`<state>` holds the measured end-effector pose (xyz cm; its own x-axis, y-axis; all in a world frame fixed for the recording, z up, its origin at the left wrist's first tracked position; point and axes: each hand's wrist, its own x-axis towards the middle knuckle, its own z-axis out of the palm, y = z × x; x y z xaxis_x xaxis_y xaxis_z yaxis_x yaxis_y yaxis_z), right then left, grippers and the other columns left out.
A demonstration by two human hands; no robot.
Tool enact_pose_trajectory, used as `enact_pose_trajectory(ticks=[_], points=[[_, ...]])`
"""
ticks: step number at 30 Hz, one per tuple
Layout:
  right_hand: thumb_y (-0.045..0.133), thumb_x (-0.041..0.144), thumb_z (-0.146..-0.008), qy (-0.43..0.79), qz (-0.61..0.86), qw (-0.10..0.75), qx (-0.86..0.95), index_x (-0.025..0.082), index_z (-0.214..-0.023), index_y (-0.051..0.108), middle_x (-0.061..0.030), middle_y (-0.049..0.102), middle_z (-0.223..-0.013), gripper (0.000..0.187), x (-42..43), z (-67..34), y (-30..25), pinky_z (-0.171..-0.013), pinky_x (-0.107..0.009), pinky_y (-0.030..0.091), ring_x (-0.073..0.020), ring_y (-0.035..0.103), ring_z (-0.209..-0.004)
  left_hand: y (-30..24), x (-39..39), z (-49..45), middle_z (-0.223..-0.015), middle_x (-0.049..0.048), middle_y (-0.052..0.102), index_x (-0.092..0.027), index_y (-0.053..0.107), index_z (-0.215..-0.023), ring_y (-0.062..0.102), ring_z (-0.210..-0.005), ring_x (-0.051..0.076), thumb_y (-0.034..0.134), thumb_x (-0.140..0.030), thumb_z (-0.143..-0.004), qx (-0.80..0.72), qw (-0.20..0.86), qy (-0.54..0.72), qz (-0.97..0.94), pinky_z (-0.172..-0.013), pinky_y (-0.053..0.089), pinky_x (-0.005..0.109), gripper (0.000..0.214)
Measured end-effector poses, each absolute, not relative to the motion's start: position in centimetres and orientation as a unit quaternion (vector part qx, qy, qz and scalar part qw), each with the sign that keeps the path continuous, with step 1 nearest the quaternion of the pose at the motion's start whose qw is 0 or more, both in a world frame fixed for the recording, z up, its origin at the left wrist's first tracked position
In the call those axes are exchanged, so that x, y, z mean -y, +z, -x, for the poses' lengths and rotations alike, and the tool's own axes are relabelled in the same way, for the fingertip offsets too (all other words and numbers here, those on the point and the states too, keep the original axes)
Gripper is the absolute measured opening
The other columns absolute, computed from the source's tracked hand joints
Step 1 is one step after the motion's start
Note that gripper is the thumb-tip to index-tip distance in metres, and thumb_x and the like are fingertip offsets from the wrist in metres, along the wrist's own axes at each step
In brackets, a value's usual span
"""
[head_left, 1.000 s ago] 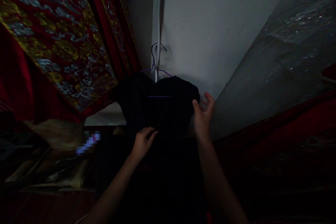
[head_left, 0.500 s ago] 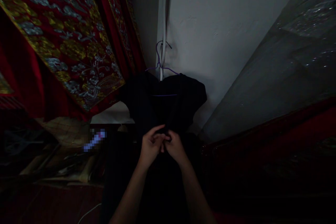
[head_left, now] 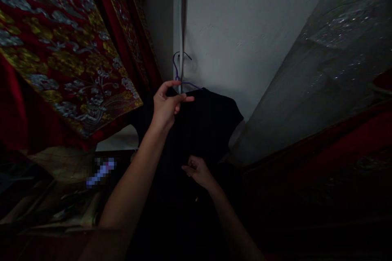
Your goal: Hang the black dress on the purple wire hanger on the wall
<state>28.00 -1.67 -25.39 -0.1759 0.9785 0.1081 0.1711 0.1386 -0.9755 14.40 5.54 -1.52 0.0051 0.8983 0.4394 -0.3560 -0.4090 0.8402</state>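
A black short-sleeved garment (head_left: 208, 126) hangs on a thin purple wire hanger (head_left: 192, 85) against the wall. My left hand (head_left: 165, 106) is raised at the garment's neck, just below the hanger's hook. Its index finger stretches toward the hanger's neck, and the thumb and another finger point right, apart from the index; nothing shows between them. Lower down, in front of the garment's body, my right hand (head_left: 199, 171) has its fingers curled in. Whether it pinches dark cloth is lost in the dimness.
Red cloth (head_left: 76, 49) embroidered in gold and silver hangs at the left. A pale vertical pipe (head_left: 180, 16) runs down the wall. Clear plastic sheeting (head_left: 337, 53) slopes along the right, above dark red fabric (head_left: 352, 138). Cluttered items and a blurred-out bluish patch lie lower left.
My hands were together at the garment's front. My left hand has risen to the hanger's neck; my right hand stays low, apart from it. The garment's open neckline is now less visible.
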Motion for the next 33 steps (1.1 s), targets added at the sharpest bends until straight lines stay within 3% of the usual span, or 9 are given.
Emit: enact_pose_trajectory(ticks=[6, 10, 13, 15, 18, 20, 24, 28, 33], points=[[0.078, 0.047, -0.075, 0.499, 0.448, 0.351, 0.654, 0.02, -0.071, 0.053, 0.0015, 0.061, -0.062, 0.036, 0.8, -29.4, -22.7, -0.051, -0.024, 0.039, -0.0142, 0.057, -0.056, -2.7, -3.9, -14.7, -0.07, -0.0013, 0.07, -0.019, 0.051, -0.108, 0.045, -0.031, 0.004, 0.074, -0.027, -0.077, -0.268, 0.462, 0.604, -0.592, -0.032, 0.026, 0.014, 0.039], [0.066, 0.047, -0.087, 0.442, 0.412, 0.464, 0.647, 0.022, -0.096, 0.054, 0.0021, 0.064, -0.072, 0.029, 0.4, -30.5, -16.6, -0.059, -0.025, 0.045, -0.0133, 0.059, -0.062, -3.2, -3.1, -13.5, -0.073, -0.0011, 0.069, -0.019, 0.052, -0.109, 0.045, -0.033, 0.004, 0.068, -0.027, -0.082, -0.259, 0.449, 0.595, -0.614, -0.033, 0.027, 0.015, 0.033], [0.057, 0.042, -0.095, 0.316, 0.367, 0.556, 0.675, 0.025, -0.124, 0.05, 0.0021, 0.065, -0.08, 0.034, -0.4, -30.6, -10.3, -0.06, -0.026, 0.045, -0.0131, 0.057, -0.063, -2.6, -2.8, -13.2, -0.074, -0.0018, 0.068, -0.02, 0.049, -0.114, 0.049, -0.037, 0.005, 0.065, -0.025, -0.084, -0.246, 0.442, 0.581, -0.637, -0.035, 0.03, 0.016, 0.034], [0.051, 0.036, -0.099, 0.216, 0.354, 0.559, 0.718, 0.027, -0.135, 0.047, 0.0005, 0.066, -0.087, 0.038, -1.1, -30.2, -6.6, -0.064, -0.028, 0.046, -0.0136, 0.058, -0.067, -2.3, -2.8, -13.2, -0.072, -0.0035, 0.067, -0.021, 0.045, -0.114, 0.052, -0.039, 0.007, 0.064, -0.022, -0.083, -0.241, 0.44, 0.577, -0.644, -0.037, 0.033, 0.016, 0.036], [0.05, 0.028, -0.098, 0.089, 0.362, 0.501, 0.781, 0.022, -0.112, 0.063, -0.0015, 0.067, -0.088, 0.019, -2.2, -29.4, -3.4, -0.069, -0.028, 0.043, -0.0155, 0.061, -0.076, -2.6, -2.9, -13.0, -0.069, -0.0064, 0.065, -0.023, 0.039, -0.112, 0.055, -0.042, 0.007, 0.062, -0.017, -0.08, -0.245, 0.425, 0.587, -0.644, -0.041, 0.037, 0.015, 0.04], [0.052, 0.025, -0.096, 0.029, 0.383, 0.46, 0.801, 0.02, -0.09, 0.063, -0.0015, 0.067, -0.081, 0.014, -2.7, -28.9, -2.9, -0.068, -0.028, 0.04, -0.016, 0.061, -0.073, -3.2, -3.0, -12.7, -0.069, -0.0072, 0.065, -0.024, 0.036, -0.111, 0.056, -0.042, 0.008, 0.061, -0.015, -0.078, -0.261, 0.408, 0.589, -0.647, -0.041, 0.038, 0.015, 0.042], [0.052, 0.024, -0.095, -0.041, 0.396, 0.45, 0.799, 0.02, -0.083, 0.057, -0.0021, 0.064, -0.076, 0.014, -3.6, -27.9, -3.8, -0.066, -0.029, 0.037, -0.0169, 0.06, -0.07, -4.1, -3.6, -12.2, -0.067, -0.0077, 0.063, -0.024, 0.037, -0.114, 0.057, -0.041, 0.008, 0.059, -0.015, -0.078, -0.291, 0.388, 0.59, -0.645, -0.04, 0.038, 0.014, 0.042], [0.051, 0.027, -0.095, -0.031, 0.376, 0.527, 0.762, 0.022, -0.082, 0.052, -0.0006, 0.06, -0.073, 0.015, -4.7, -26.7, -4.1, -0.066, -0.028, 0.039, -0.0161, 0.057, -0.069, -5.3, -4.7, -12.6, -0.061, -0.0075, 0.062, -0.024, 0.039, -0.138, 0.059, -0.042, 0.01, 0.056, -0.008, -0.076, -0.314, 0.354, 0.601, -0.645, -0.042, 0.042, 0.017, 0.066], [0.05, 0.039, -0.099, 0.054, 0.318, 0.699, 0.639, 0.023, -0.079, 0.051, 0.0028, 0.051, -0.068, 0.026, -5.5, -27.5, -1.9, -0.065, -0.027, 0.043, -0.0139, 0.053, -0.065, -9.9, -4.3, -13.5, -0.062, -0.0058, 0.067, -0.027, 0.018, -0.161, 0.062, -0.048, 0.013, 0.05, 0.0, -0.07, -0.376, 0.333, 0.509, -0.699, -0.051, 0.05, 0.022, 0.1]])
